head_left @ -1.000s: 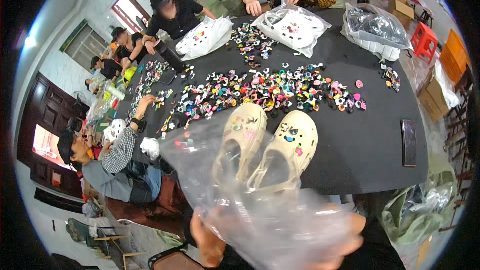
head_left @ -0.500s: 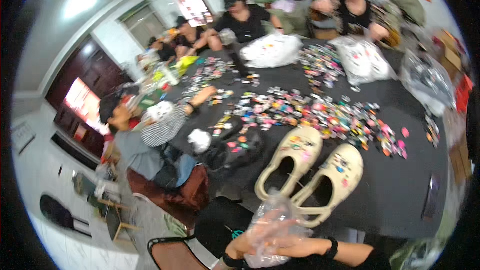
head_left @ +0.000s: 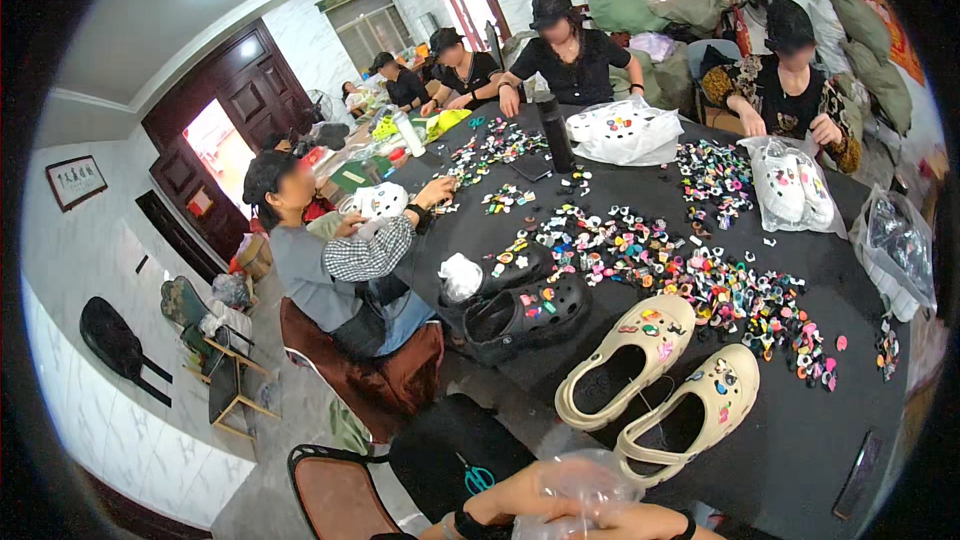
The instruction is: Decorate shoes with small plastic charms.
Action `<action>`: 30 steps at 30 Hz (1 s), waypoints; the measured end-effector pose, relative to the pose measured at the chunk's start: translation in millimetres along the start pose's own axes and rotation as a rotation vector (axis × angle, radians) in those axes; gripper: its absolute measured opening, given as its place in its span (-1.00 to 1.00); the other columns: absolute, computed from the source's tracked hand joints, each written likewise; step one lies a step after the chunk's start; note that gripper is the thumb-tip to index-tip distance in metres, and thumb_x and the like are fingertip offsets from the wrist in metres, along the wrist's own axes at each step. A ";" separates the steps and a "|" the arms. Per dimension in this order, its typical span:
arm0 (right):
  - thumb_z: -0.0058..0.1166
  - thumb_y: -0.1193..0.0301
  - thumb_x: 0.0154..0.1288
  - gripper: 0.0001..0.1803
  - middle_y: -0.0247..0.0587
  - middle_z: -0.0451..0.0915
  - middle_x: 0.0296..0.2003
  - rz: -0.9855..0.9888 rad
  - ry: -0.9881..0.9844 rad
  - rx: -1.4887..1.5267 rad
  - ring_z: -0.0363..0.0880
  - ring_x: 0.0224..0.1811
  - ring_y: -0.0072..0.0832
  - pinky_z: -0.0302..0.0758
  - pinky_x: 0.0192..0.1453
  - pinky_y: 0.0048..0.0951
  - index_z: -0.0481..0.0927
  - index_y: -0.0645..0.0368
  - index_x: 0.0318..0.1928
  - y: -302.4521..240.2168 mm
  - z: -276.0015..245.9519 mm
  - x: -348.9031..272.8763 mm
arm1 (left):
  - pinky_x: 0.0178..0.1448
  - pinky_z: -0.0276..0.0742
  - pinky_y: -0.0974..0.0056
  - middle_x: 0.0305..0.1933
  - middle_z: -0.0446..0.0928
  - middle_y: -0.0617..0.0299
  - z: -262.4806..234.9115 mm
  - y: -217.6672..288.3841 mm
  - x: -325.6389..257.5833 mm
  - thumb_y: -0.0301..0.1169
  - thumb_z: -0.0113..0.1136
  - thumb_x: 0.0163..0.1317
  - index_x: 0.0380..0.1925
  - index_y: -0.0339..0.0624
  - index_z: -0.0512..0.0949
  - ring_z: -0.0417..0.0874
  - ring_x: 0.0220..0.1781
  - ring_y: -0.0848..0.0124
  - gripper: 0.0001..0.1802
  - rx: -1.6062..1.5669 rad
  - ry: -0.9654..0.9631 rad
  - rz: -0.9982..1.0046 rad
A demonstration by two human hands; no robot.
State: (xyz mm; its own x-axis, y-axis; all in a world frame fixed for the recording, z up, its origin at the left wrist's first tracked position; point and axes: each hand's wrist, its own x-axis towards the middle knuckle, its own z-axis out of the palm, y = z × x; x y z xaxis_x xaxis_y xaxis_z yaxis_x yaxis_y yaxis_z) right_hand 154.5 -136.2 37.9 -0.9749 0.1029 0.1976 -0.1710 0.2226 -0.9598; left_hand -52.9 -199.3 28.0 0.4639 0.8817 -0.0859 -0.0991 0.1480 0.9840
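At the lower edge of the head view, my left hand (head_left: 530, 493) and my right hand (head_left: 640, 522) are close together, both closed on a crumpled clear plastic bag (head_left: 602, 477). The bag covers parts of my fingers. Just beyond it, a pair of beige clogs lies on the black tabletop: the left clog (head_left: 652, 332) and the right clog (head_left: 727, 410). Colourful charms sit on their toes, and a thin tie seems to link the two. Neither hand touches the clogs, as far as I can see.
Piles of small coloured charms (head_left: 690, 275) spread across the table. Black clogs (head_left: 530, 318) lie to the left, a phone (head_left: 858, 475) to the right. A dark bottle (head_left: 553, 135) stands farther back. Teal-handled scissors (head_left: 478, 478) rest on a black chair seat. Several people sit around the table.
The view has shifted, so the table and clogs appear farther right and slightly lower. My hands, with the plastic bag, are lower in the picture. The blur has cleared.
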 end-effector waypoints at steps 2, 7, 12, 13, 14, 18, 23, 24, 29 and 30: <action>0.08 0.46 0.29 -0.46 -0.03 0.41 0.19 0.052 -0.051 0.178 0.36 0.26 -0.23 0.24 0.33 -0.25 0.31 0.27 0.26 -4.4 -7.5 -1.6 | 0.38 0.27 0.18 0.19 0.46 0.12 2.7 4.8 -3.4 -0.37 0.35 0.12 0.18 -0.29 0.37 0.40 0.30 0.31 -0.37 -0.130 0.154 -0.032; 0.07 0.45 0.31 -0.44 -0.07 0.40 0.19 0.151 0.294 0.150 0.40 0.24 -0.35 0.26 0.29 -0.41 0.27 0.17 0.30 5.4 -12.7 -15.8 | 0.28 0.35 0.30 0.16 0.46 0.19 11.0 13.4 -2.6 -0.37 0.31 0.18 0.21 -0.22 0.37 0.46 0.20 0.44 -0.41 -0.320 0.510 -0.005; 0.41 0.35 -0.07 -0.65 -0.03 0.55 -0.05 0.000 0.647 -0.394 0.52 -0.08 -0.29 0.42 0.01 -0.33 0.68 0.10 -0.20 -5.0 -21.2 -14.6 | 0.33 0.28 0.25 0.24 0.38 0.13 6.0 -23.8 1.5 -0.26 0.49 -0.02 0.29 -0.23 0.26 0.38 0.27 0.39 -0.12 -0.468 0.178 0.147; 0.41 0.35 -0.07 -0.65 -0.03 0.55 -0.05 0.013 0.645 -0.388 0.52 -0.08 -0.29 0.42 0.01 -0.33 0.68 0.10 -0.20 -10.5 -24.5 -7.3 | 0.36 0.25 0.22 0.27 0.34 0.13 0.9 -25.2 2.0 -0.26 0.52 -0.09 0.32 -0.24 0.18 0.34 0.31 0.35 -0.01 -0.167 0.046 -0.013; 0.39 0.35 -0.05 -0.68 -0.06 0.55 -0.02 -0.026 0.638 -0.513 0.52 -0.02 -0.25 0.43 0.05 -0.30 0.67 0.10 -0.22 -22.9 -27.7 4.3 | 0.39 0.21 0.20 0.30 0.30 0.12 -3.8 -26.1 2.7 -0.26 0.55 -0.16 0.36 -0.25 0.11 0.30 0.35 0.32 0.10 0.135 -0.090 -0.169; 0.32 0.40 0.05 -0.77 -0.08 0.53 0.09 -0.238 0.480 -0.448 0.46 0.19 -0.14 0.39 0.19 -0.19 0.66 0.10 -0.23 -31.5 -25.7 15.9 | 0.06 0.35 0.24 0.08 0.39 0.02 6.7 -6.5 4.6 -0.10 0.25 0.08 0.16 -0.22 0.34 0.43 0.01 0.25 -0.31 0.133 -0.232 -0.206; 0.22 0.52 0.13 -0.85 -0.09 0.64 -0.04 -0.069 0.380 -0.248 0.62 0.03 -0.22 0.53 0.07 -0.27 0.65 0.19 -0.24 -24.2 -11.3 -2.9 | -0.37 0.53 0.30 -0.22 0.52 -0.10 16.9 2.9 5.2 0.11 -0.14 0.39 -0.12 -0.18 0.66 0.60 -0.44 0.16 -0.40 0.121 -0.424 -0.255; 0.20 0.56 0.12 -0.86 -0.12 0.67 -0.11 -0.122 0.476 -0.247 0.66 -0.06 -0.25 0.56 0.00 -0.31 0.65 0.21 -0.26 -28.3 -10.3 -4.4 | 0.01 0.37 0.24 0.05 0.39 -0.02 14.9 -1.7 5.1 -0.13 0.16 0.14 0.13 -0.21 0.33 0.44 -0.04 0.22 -0.39 0.160 -0.250 -0.193; 0.08 0.55 0.28 -0.83 -0.13 0.66 -0.09 -0.149 0.604 -0.168 0.65 -0.07 -0.35 0.54 0.07 -0.37 0.64 0.23 -0.13 -3.4 -10.4 -25.3 | 0.39 0.22 0.15 0.25 0.28 -0.05 13.8 5.3 1.7 -0.49 0.40 -0.08 0.29 -0.24 0.00 0.31 0.34 0.24 -0.03 0.084 0.105 0.009; 0.11 0.64 0.17 -0.86 -0.15 0.69 -0.24 -0.122 0.694 -0.093 0.69 -0.23 -0.34 0.58 -0.04 -0.39 0.67 0.24 -0.27 -7.4 -11.6 -19.8 | 0.37 0.24 0.13 0.22 0.30 -0.04 16.0 4.2 -1.3 -0.51 0.41 -0.09 0.28 -0.20 0.02 0.34 0.32 0.25 -0.04 0.063 0.191 0.123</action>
State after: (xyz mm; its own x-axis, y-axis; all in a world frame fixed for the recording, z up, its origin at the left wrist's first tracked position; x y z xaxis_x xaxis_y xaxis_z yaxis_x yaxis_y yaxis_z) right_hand 176.7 -128.6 43.4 -0.6282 0.6590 0.4135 -0.2300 0.3505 -0.9079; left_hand -39.9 -207.0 34.7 0.2766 0.9609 0.0131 -0.0862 0.0112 0.9962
